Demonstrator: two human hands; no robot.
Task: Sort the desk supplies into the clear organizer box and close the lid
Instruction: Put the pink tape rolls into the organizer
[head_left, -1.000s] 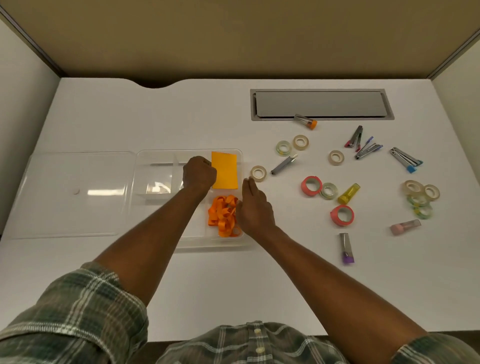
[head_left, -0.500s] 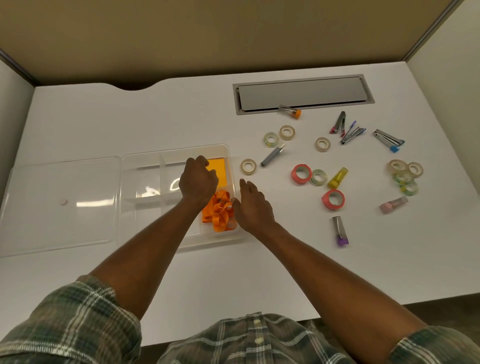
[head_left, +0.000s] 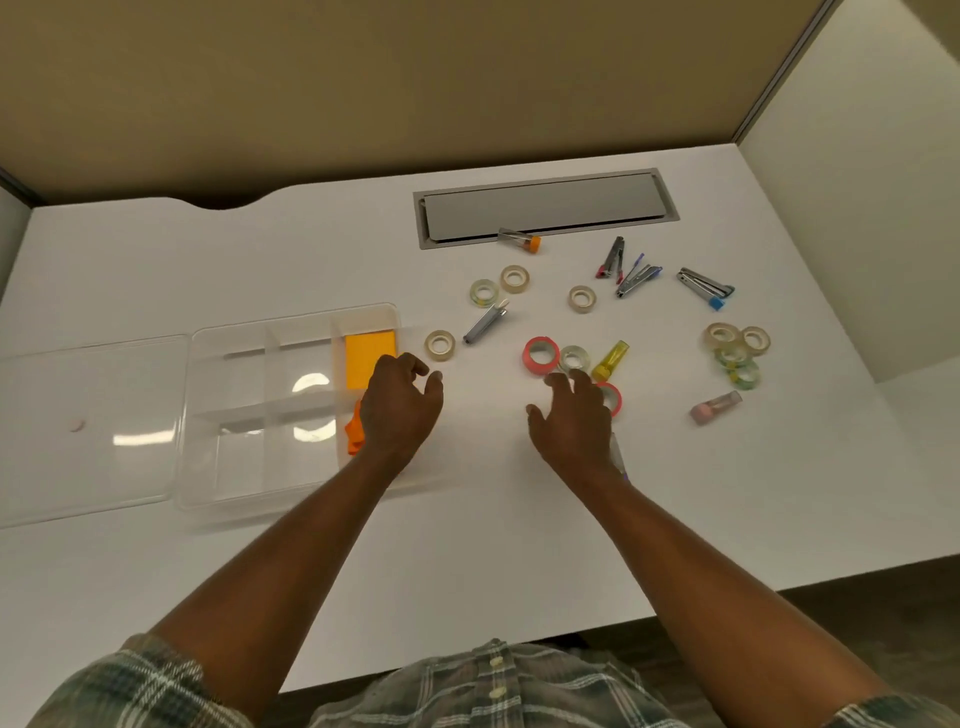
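Both hands hold nothing: the left hand (head_left: 400, 410) hangs loosely curled over the right end of the clear organizer box (head_left: 291, 332), and the right hand (head_left: 571, 423) spreads its fingers above the desk, tips at a pink tape roll (head_left: 615, 400). Orange clips (head_left: 354, 434) lie partly hidden under the left hand, with orange sticky notes (head_left: 370, 358) in the far right compartment. The lid (head_left: 93, 415) lies open to the left. Most supplies sit scattered to the right. The rolls are crowded there, so a hasty pinch could send a neighbour rolling away, I judge — and the right wrist might sweep the purple-capped tube (head_left: 621, 462) beneath it.
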